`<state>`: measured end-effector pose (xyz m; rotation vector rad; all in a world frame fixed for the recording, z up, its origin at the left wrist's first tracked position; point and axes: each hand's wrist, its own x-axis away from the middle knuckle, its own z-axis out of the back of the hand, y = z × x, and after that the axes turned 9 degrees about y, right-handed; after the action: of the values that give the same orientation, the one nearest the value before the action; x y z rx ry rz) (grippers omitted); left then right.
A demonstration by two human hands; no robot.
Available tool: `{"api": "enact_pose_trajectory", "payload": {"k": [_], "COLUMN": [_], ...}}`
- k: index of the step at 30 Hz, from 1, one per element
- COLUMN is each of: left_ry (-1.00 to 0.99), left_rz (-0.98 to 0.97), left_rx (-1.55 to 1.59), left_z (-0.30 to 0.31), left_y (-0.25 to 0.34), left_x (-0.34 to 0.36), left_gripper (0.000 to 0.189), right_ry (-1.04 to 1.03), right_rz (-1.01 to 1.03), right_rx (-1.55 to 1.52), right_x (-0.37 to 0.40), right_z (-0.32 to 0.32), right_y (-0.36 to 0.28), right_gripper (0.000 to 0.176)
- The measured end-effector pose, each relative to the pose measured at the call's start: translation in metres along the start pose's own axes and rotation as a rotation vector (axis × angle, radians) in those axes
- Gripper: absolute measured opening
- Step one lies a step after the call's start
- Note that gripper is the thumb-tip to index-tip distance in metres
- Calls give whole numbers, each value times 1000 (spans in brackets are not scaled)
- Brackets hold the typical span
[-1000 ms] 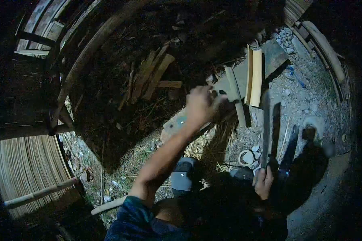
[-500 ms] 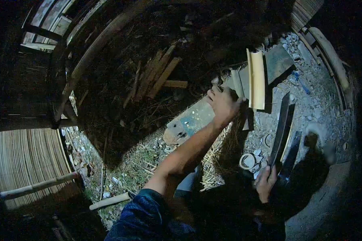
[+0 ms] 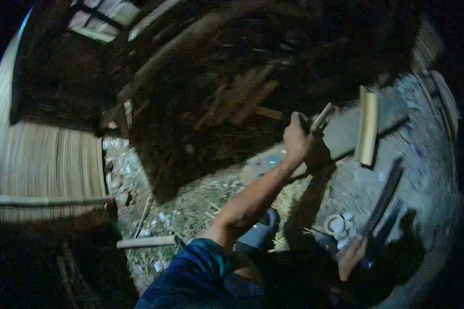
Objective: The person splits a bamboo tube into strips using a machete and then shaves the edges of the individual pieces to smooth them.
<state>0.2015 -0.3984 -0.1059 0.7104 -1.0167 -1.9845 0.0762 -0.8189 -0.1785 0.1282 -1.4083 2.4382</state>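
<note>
My left hand (image 3: pixel 297 138) is closed around a short split piece of bamboo (image 3: pixel 322 116), which juts out past the fingers, above the wooden plank (image 3: pixel 343 129). My right hand (image 3: pixel 352 252) grips a machete (image 3: pixel 385 193), its long dark blade pointing up and away over the pale ground. The handle is hidden inside the fist. A wider curved length of split bamboo (image 3: pixel 367 126) rests across the plank, right of my left hand and apart from it. Motion blurs much of the view.
Pieces of wood (image 3: pixel 242 95) lie in the dark beyond the plank. A bamboo ring (image 3: pixel 336 225) is on the ground near my right hand. At lower left are a bamboo pole (image 3: pixel 147 241) and a slatted panel (image 3: pixel 46 159). Straw and stones litter the ground.
The view has swung left. My left hand has lifted the short bamboo piece off the plank, away from the wider one. My right hand still holds the machete.
</note>
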Motion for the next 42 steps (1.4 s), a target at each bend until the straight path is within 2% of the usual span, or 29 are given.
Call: {"api": "enact_pose_trajectory", "payload": {"k": [2,4,5,6,7,8,9,10,11,12,13,14,15,17,19,21,25,27,28,34,36,40,42], "left_ry": [106,444,508,451,388,322,328,415,496,448,466,408,281,274,245,150,146,39,47,21,30,37,16], "left_rz": [26,-168,-173,-47,101,248,248,12,-229,-166,-146,-211,-129,-170,-212,-166,-203,-61,-63,-142,-120,-88,-60], "left_rx": [19,-16,-62,-187,-250,-310,-311,-312,-311,-213,-185,-130,-54,-44,-22,15,52,80,79,71,71,80,76], "left_z": [33,60,78,101,120,131,130,122,113,104,95,88,88,71,74,74,74,75,76,77,75,77,78], "left_y": [-13,-34,-45,-57,-51,-45,-56,-75,-86,-73,-55,-49,-37,-46,-37,-37,-42,-35,-32,-31,-34,-34,-32], "left_x": [-19,-41,-53,-62,-70,-75,-74,-71,-66,-60,-47,-37,-27,-13,-2,7,13,15,15,19,21,23,22], "left_gripper": [38,31,28,28,30,32,32,31,31,40,48,48,48,41,40,37,35,34,34,30,30,29,29], "right_ry": [18,28,-30,-85,42,37,84,132,138,145,170,195,198,152,143,103,48,39,36,97,31,198,58], "right_rz": [95,155,43,-70,-67,-63,153,367,420,472,553,635,642,354,366,382,367,401,407,396,278,417,171], "right_rx": [13,10,-55,-116,-61,-60,9,74,291,511,490,469,465,518,555,557,570,511,506,446,634,591,317], "right_x": [-10,-19,-15,-11,-13,-25,-45,-62,-79,-95,-106,-114,-118,-117,-119,-114,-114,-115,-115,-104,-102,-113,-116], "right_z": [6,2,-1,-7,-15,-24,-32,-43,-51,-58,-71,-84,-97,-116,-124,-127,-132,-132,-132,-139,-140,-148,-146], "right_y": [14,-7,-32,-51,-63,-68,-70,-75,-95,-121,-142,-159,-177,-205,-200,-198,-187,-185,-185,-202,-223,-213,-218], "right_gripper": [43,47,47,46,48,48,52,56,60,64,68,72,72,75,73,68,64,60,60,68,88,77,77]}}
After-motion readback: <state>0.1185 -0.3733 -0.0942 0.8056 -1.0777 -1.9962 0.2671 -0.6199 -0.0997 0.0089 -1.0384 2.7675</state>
